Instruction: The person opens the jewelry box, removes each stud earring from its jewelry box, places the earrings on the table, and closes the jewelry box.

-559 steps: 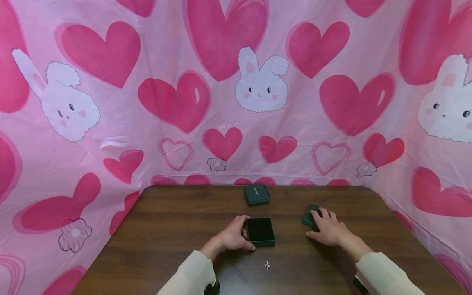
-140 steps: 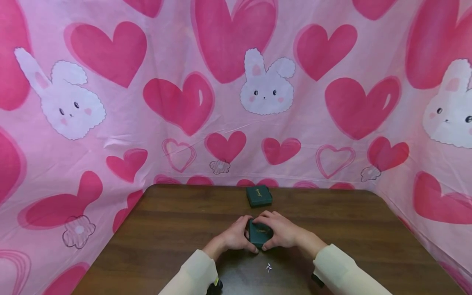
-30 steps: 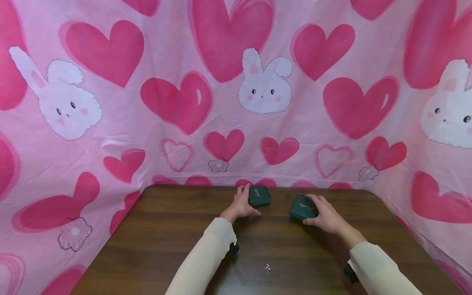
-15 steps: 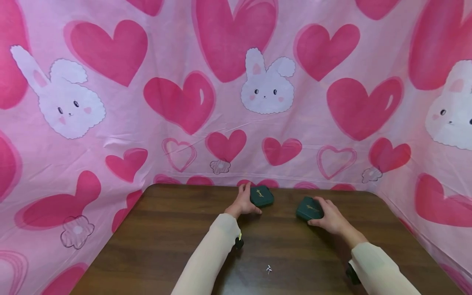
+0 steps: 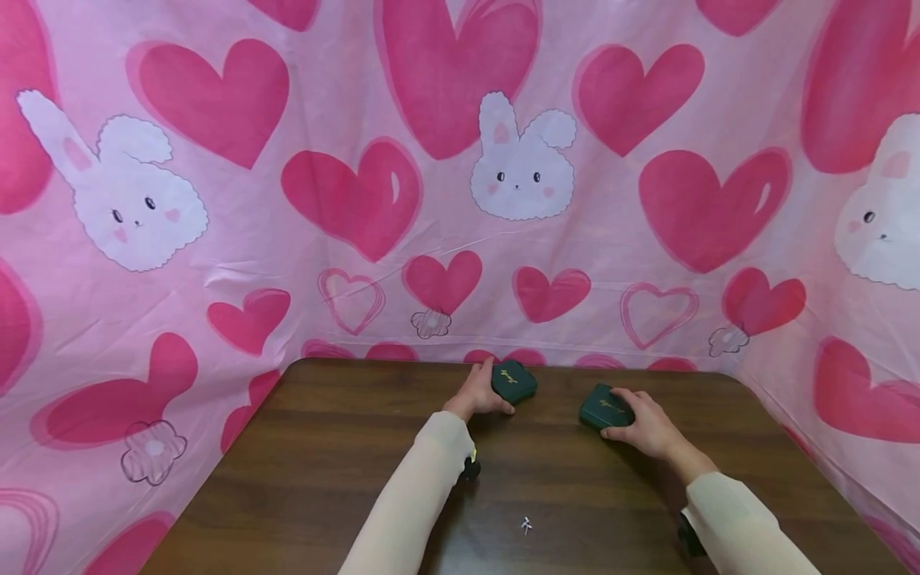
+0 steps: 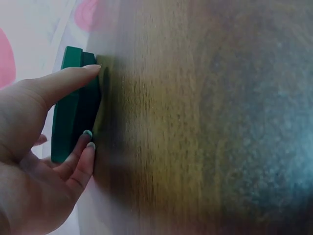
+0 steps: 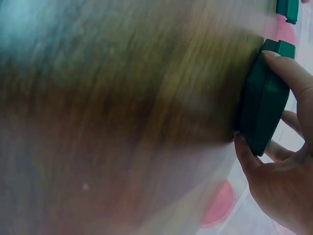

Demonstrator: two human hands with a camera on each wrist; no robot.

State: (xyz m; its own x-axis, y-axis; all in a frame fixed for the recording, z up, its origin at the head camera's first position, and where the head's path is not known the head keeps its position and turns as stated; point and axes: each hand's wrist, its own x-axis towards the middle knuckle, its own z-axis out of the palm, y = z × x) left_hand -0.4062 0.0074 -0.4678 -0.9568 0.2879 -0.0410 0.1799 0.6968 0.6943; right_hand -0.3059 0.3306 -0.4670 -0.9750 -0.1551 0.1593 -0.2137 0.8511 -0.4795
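In the head view my left hand [image 5: 480, 391] is at the table's far edge, thumb and fingers gripping a closed dark green gift box [image 5: 514, 381] with gold script on its lid. The left wrist view shows the thumb on one side of that box [image 6: 68, 117] and fingertips on the other. To the right, my right hand [image 5: 647, 423] holds a second closed green gift box [image 5: 606, 406], also with gold script. Its thumb and fingers span this box [image 7: 264, 98] in the right wrist view. The undersides of both boxes are hidden.
Several tiny white-silver pieces [image 5: 527, 525] lie together near the front of the brown wooden table [image 5: 345, 447]; their kind is too small to tell. A pink cloth [image 5: 446, 224] with hearts and rabbits hangs around the table's back and sides.
The lid in my right hand went onto the open box; that closed box then moved right and back. My left hand moved to the rear box, which has turned slightly.
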